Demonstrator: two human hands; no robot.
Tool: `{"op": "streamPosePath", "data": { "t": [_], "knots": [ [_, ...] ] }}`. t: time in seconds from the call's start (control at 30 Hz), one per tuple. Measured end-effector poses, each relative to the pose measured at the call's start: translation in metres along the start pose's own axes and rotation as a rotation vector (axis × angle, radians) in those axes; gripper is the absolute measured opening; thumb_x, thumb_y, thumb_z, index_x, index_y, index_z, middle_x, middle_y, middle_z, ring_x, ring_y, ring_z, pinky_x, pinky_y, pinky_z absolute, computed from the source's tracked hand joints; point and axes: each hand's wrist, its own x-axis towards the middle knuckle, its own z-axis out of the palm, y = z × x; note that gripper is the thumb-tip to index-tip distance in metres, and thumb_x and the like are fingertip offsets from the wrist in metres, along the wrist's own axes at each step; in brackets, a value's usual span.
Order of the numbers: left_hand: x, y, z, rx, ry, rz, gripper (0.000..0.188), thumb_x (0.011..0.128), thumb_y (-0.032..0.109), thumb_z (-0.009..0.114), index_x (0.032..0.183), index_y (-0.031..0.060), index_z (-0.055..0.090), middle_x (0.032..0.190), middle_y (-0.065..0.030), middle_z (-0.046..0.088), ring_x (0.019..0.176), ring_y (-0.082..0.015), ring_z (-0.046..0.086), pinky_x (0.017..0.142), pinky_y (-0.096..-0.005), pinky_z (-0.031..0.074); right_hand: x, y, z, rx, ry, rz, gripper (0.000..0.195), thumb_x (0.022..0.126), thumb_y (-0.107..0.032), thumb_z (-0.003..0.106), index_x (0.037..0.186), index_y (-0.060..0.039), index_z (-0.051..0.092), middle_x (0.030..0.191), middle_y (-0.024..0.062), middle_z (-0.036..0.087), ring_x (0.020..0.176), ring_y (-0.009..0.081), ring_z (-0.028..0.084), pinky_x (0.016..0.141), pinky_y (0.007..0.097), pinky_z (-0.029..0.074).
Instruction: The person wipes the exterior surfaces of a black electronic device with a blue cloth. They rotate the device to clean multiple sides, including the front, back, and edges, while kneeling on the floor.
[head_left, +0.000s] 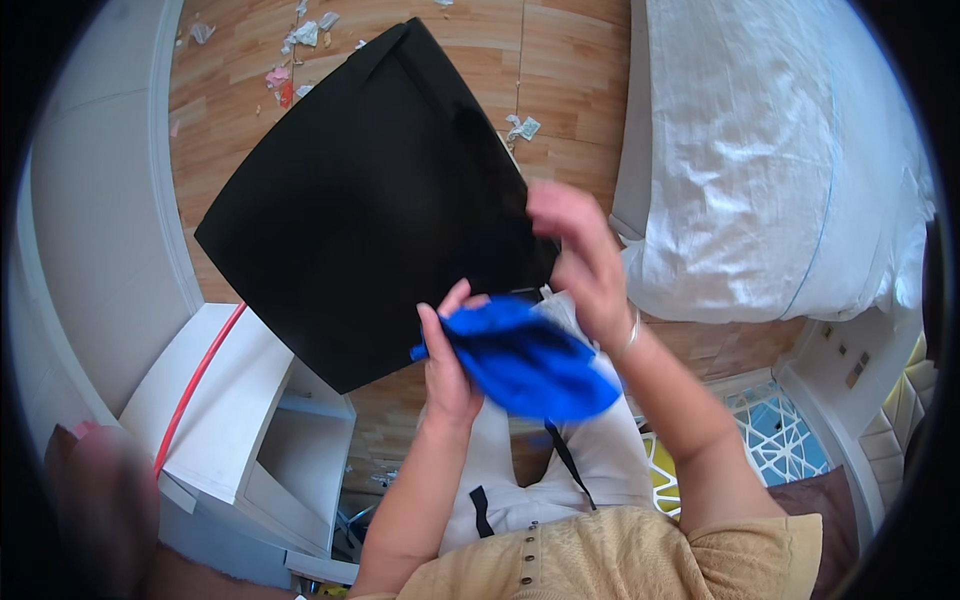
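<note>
A blue cloth (532, 364) hangs from my left hand (454, 367), its edge held between the thumb and fingers. My right hand (589, 262) is raised beside the right edge of a large black panel (360, 202), its fingers apart, curled and blurred by motion. Whether the fingertips touch the panel, I cannot tell. The panel, dark and flat-topped, lies in front of me above the floor; what bears it is hidden. Part of a whitish cloth (559, 307) shows between the blue cloth and my right wrist.
Crumpled wrappers and scraps (304, 34) lie on the wood-look floor (570, 75). A bed with a white cover (750, 165) stands at right. At left are a white cabinet (210, 405) with a red hose or cable (196, 382) across it, and a blurred dark object in the corner.
</note>
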Motion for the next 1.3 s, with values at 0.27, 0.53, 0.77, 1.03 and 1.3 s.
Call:
{"op": "streamPosePath", "data": {
  "t": [0.27, 0.53, 0.77, 1.03, 1.3],
  "knots": [
    [0.027, 0.042, -0.004, 0.455, -0.13, 0.666, 0.089, 0.098, 0.073, 0.027, 0.16, 0.0086, 0.028, 0.161, -0.0161, 0.033, 0.148, -0.0323, 0.032, 0.123, -0.0458, 0.023, -0.034, 0.002, 0.079, -0.429, 0.007, -0.422, 0.055, 0.071, 0.008, 0.069, 0.124, -0.0051, 0.064, 0.133, 0.0167, 0.058, 0.12, 0.0361, 0.056, 0.1, 0.0449, 0.049],
    [0.095, 0.026, -0.059, 1.534, 0.543, 1.213, 0.054, 0.106, 0.03, 0.046, 0.154, 0.0051, 0.04, 0.161, -0.0168, 0.037, 0.153, -0.0346, 0.028, 0.125, -0.0519, 0.017, 0.046, 0.058, 0.083, -0.912, -0.158, -0.604, 0.045, 0.081, -0.01, 0.069, 0.125, -0.0189, 0.066, 0.139, 0.008, 0.055, 0.127, 0.029, 0.051, 0.103, 0.0428, 0.04],
    [0.093, 0.019, -0.055, 1.681, 0.673, 1.209, 0.053, 0.105, 0.027, 0.047, 0.153, 0.0072, 0.042, 0.162, -0.0135, 0.037, 0.153, -0.0329, 0.028, 0.125, -0.0523, 0.017, 0.061, 0.049, -0.004, -0.773, 0.304, -0.435, 0.053, 0.061, 0.015, 0.068, 0.108, -0.01, 0.066, 0.116, 0.0112, 0.065, 0.11, 0.0321, 0.059, 0.094, 0.0465, 0.046],
    [0.096, 0.019, -0.054, 1.633, 0.639, 1.253, 0.056, 0.103, 0.022, 0.048, 0.154, 0.0007, 0.037, 0.161, -0.0175, 0.037, 0.152, -0.0349, 0.03, 0.124, -0.0528, 0.019, 0.129, 0.078, 0.068, -0.82, -0.145, -0.787, 0.032, 0.085, -0.011, 0.06, 0.116, -0.0131, 0.065, 0.129, 0.0154, 0.058, 0.125, 0.0339, 0.053, 0.108, 0.0531, 0.038],
    [0.102, 0.018, -0.058, 1.747, 0.709, 1.312, 0.054, 0.105, 0.022, 0.046, 0.154, 0.0024, 0.036, 0.159, -0.0194, 0.035, 0.152, -0.0342, 0.028, 0.125, -0.0517, 0.016, 0.179, 0.054, 0.071, -0.659, 0.092, -0.933, 0.042, 0.075, 0.004, 0.063, 0.113, -0.0141, 0.069, 0.121, 0.0096, 0.062, 0.109, 0.0324, 0.059, 0.097, 0.0434, 0.048]
  ]
}}
